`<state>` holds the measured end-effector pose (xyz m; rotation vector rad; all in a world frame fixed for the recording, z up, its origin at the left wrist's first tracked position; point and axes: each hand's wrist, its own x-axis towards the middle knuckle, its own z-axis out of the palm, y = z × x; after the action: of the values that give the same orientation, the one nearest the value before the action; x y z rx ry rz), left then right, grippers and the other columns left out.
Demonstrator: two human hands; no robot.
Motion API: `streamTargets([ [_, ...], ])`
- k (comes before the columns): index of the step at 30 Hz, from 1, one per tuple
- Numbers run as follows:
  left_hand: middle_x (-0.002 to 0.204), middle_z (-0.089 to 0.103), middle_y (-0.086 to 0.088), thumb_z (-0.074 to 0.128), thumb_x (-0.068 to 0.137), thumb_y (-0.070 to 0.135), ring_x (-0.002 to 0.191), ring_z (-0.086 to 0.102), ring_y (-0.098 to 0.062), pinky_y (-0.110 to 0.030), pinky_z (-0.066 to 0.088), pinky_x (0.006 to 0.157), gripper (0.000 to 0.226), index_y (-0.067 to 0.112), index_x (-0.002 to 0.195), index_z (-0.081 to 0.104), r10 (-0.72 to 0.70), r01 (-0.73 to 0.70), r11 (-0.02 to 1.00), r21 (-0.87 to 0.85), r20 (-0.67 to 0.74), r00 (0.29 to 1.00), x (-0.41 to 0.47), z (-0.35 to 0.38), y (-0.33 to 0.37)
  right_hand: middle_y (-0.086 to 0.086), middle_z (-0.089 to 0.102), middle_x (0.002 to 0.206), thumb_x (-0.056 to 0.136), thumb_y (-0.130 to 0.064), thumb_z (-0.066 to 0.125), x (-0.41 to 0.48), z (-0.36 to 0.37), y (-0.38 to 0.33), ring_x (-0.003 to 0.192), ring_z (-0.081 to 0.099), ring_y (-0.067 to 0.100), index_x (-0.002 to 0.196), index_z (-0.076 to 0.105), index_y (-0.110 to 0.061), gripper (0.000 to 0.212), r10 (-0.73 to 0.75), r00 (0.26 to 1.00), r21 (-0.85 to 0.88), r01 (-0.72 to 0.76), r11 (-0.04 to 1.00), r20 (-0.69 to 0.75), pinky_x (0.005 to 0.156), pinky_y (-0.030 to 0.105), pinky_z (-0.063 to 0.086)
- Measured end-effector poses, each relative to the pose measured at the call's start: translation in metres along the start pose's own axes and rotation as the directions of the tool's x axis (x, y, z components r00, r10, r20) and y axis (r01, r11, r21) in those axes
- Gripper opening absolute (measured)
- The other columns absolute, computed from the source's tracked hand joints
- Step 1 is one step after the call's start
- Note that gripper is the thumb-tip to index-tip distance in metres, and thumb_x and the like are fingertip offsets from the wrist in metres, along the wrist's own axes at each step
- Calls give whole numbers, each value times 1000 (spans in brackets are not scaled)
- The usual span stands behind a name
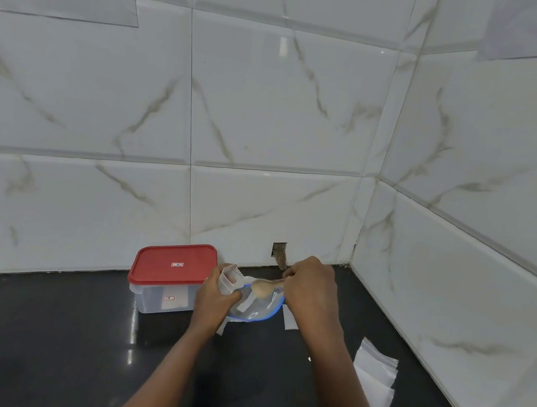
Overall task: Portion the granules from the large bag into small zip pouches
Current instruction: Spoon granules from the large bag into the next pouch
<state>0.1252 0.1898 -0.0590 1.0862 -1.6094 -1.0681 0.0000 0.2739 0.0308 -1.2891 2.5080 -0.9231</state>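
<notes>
My left hand [214, 295] grips a small clear zip pouch [229, 278], its mouth held open and tilted toward the right. My right hand [310, 292] holds the handle of a wooden spoon [264, 288] whose bowl carries pale granules, just beside the pouch's mouth. Under both hands lies the large clear bag with a blue rim [263, 310] on the black counter. How much is inside the bag is hard to tell.
A clear box with a red lid [172, 264] stands left of my hands against the tiled wall. A stack of empty zip pouches [374, 374] lies on the black counter [37, 343] at the right, near the corner wall.
</notes>
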Motion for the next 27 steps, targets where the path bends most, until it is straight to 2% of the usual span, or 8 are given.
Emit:
streamTargets([
  [4,101,63,2,66,78,0,90,58,-13,-14,45,69,40,16,114,58,15,-15,1000,-12,-10,1000,-1,-3,3,12,59,124,90,-6,42,2,27,3,112,58,26,121,61,-7,36,29,983,-129,-6,992,180,78,22,41],
  [7,90,64,8,69,77,3,80,58,0,-4,43,62,32,22,100,60,47,-47,999,-9,2,999,-3,-6,4,15,56,127,92,-3,44,4,49,0,119,55,27,124,56,-2,34,18,958,-159,29,987,287,87,25,46],
  [9,88,64,10,71,75,8,79,58,3,-1,41,61,28,24,96,61,61,-61,998,12,18,998,-3,-7,4,13,58,128,94,-7,45,4,63,-4,119,55,26,126,58,-5,35,-33,930,-184,107,977,366,88,26,44],
  [13,84,63,15,68,78,2,79,59,0,-1,41,62,27,23,94,62,85,-87,994,66,44,995,-4,-8,8,11,60,116,97,-12,42,4,82,-5,110,55,23,125,57,-2,34,-28,870,-109,93,990,492,83,27,37],
  [17,85,63,15,69,79,5,79,58,4,0,41,62,25,24,95,62,98,-102,992,72,57,994,-4,-11,13,18,56,128,95,-12,49,2,81,-3,120,53,32,127,54,-3,34,-115,862,-108,192,976,494,96,36,43],
  [21,94,63,10,70,78,5,83,58,2,0,40,66,35,22,107,59,125,-137,983,120,99,987,-2,-8,16,15,61,123,93,-13,52,8,82,-2,118,55,28,120,59,-2,30,-133,911,-78,177,981,389,95,31,41],
  [25,113,61,2,67,68,-2,104,55,-16,-22,41,87,58,16,122,54,127,-183,947,266,215,968,4,-4,14,14,62,122,96,-5,41,13,81,3,115,56,24,96,63,-2,22,-33,962,-53,49,997,270,85,28,40],
  [27,114,60,1,64,66,-2,105,54,-18,-27,41,89,58,13,121,54,138,-199,935,295,213,967,4,-2,15,11,63,117,98,-10,40,10,82,6,116,57,21,108,63,-6,26,12,970,-46,-1,999,245,86,26,42],
])
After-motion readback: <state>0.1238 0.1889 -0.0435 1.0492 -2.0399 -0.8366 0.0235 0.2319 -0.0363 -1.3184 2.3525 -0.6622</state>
